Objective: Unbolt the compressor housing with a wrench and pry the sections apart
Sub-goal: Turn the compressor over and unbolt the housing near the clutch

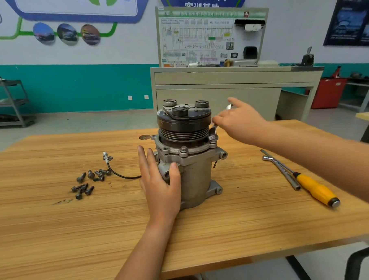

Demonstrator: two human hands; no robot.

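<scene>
A grey metal compressor [193,173] stands upright on the wooden table [56,230], black pulley and clutch on top. My left hand [160,181] presses flat against its left side, fingers straight and thumb on the housing. My right hand [239,118] grips a silver wrench [214,131] whose head sits on a bolt at the right of the upper flange. Another flange bolt [183,149] shows at the front.
Several loose dark bolts [88,182] lie left of the compressor, beside a black wire with a white connector [107,159]. A yellow-handled screwdriver [314,189] and a silver socket wrench [282,169] lie to the right. A cabinet with a training board [213,37] stands behind the table.
</scene>
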